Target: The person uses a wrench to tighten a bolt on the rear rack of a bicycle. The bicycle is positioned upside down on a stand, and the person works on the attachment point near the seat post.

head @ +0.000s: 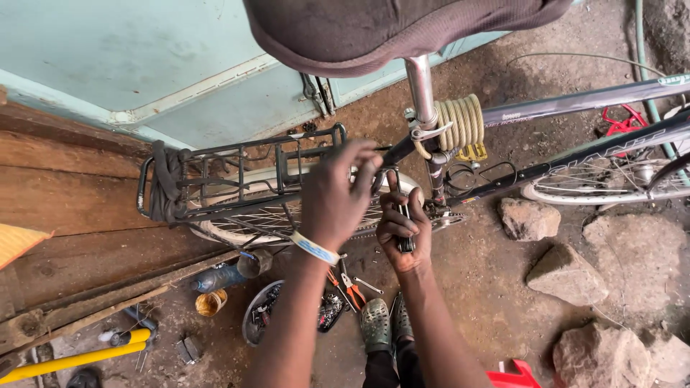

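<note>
We see our left hand (332, 194) with fingers (363, 162) curled narrow, pinching a thin dark part at the front end of the rack (237, 172) of the bike (575, 104). Our right hand (405, 230) has its fingers closed tight around a dark tool (405, 243), held upright just beside the left hand. The saddle (388, 29) hides part of the frame above. On the ground lie pliers (348, 287), a bowl (255, 316) and stones (564, 273).

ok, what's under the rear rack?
Under the rear rack: the rear wheel, rim and spokes showing, with a mudguard between. The left hand covers the wheel's right part; the hub is hidden.
</note>
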